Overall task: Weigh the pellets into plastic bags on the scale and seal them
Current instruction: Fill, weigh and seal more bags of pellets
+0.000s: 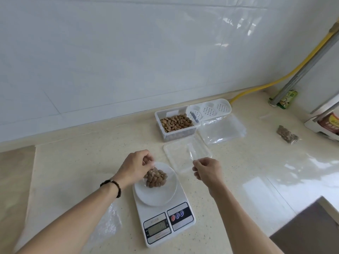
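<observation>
head view: on the counter sits a white scale, and a clear bag of brown pellets rests on its round plate. the left hand has its fingers curled, pinching the bag's top edge. the right hand is beside the scale, fingers curled together; i cannot tell if it holds the bag's other edge. behind, an open tub holds more pellets, its lid lying flat just in front. a stack of bags lies right of the tub.
</observation>
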